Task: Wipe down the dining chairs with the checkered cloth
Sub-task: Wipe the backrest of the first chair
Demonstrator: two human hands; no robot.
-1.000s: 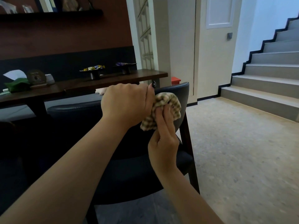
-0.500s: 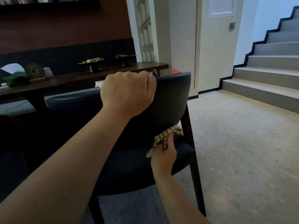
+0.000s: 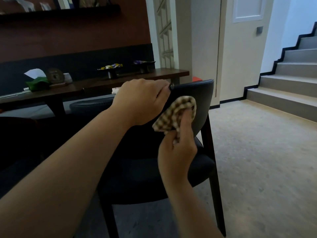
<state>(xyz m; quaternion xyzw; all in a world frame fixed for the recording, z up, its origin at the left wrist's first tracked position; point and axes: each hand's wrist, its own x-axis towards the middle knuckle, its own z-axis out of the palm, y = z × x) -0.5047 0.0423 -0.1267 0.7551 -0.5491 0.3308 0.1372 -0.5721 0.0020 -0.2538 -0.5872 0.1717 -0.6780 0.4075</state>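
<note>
The person's right hand point(image 3: 178, 148) grips the bunched checkered cloth point(image 3: 176, 114) and presses it against the dark chair's backrest point(image 3: 204, 100), higher than half a second ago, when it sat near the seat. The left hand point(image 3: 142, 100) still clasps the backrest's top edge. Beyond stands a wooden table point(image 3: 120, 79).
</note>
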